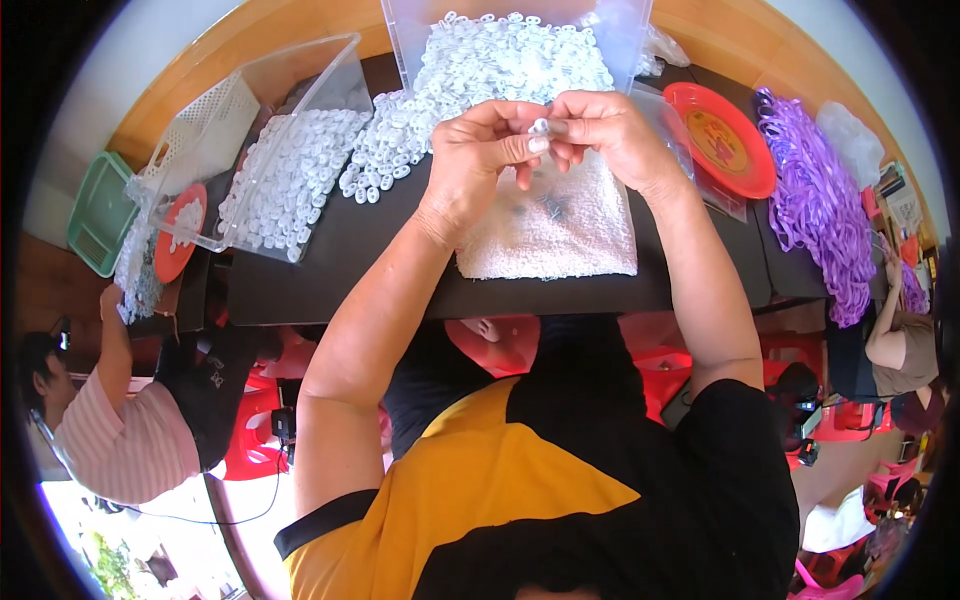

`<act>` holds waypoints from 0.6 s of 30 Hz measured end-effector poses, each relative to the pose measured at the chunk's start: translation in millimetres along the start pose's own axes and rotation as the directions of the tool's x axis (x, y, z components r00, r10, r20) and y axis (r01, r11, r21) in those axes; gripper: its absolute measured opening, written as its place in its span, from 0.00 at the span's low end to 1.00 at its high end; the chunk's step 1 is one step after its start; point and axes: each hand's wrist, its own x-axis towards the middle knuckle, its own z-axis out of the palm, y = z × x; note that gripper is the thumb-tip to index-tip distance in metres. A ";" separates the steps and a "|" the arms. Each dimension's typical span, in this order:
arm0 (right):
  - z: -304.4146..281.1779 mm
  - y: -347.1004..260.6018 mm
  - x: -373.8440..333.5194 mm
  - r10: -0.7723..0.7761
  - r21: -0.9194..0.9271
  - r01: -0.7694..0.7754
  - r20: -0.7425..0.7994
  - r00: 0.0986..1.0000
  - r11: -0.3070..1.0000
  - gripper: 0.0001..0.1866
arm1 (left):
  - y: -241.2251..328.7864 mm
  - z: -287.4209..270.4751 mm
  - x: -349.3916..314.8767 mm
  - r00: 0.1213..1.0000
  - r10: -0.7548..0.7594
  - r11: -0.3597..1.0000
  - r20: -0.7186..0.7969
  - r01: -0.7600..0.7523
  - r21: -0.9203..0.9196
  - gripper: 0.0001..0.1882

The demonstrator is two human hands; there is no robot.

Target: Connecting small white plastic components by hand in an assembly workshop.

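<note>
My left hand (474,160) and my right hand (618,138) meet above a pale towel (545,245), fingertips pinched together. Between them is a small white oval plastic piece (540,128), largely covered by the fingers. Small dark bits (552,207) rest on the towel below; their kind is too small to make out. Just beyond my hands, a heap of white two-holed oval plastic pieces (500,60) fills a clear bin (400,40). More such pieces (390,150) spill onto the dark table (380,235) to the left.
Left stands a clear tub (345,65) of white pieces, with a green basket (95,225) and an orange plate (170,250) beyond. A red plate (760,170) and purple ribbons (815,200) lie right. People sit at both sides, one in a striped shirt (130,440).
</note>
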 end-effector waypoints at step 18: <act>22.7 -2.3 0.0 0.101 0.220 -0.085 -0.065 0.993 0.972 0.15 | -5.6 1.0 -2.1 0.979 0.165 0.966 -0.116 -0.137 0.217 0.11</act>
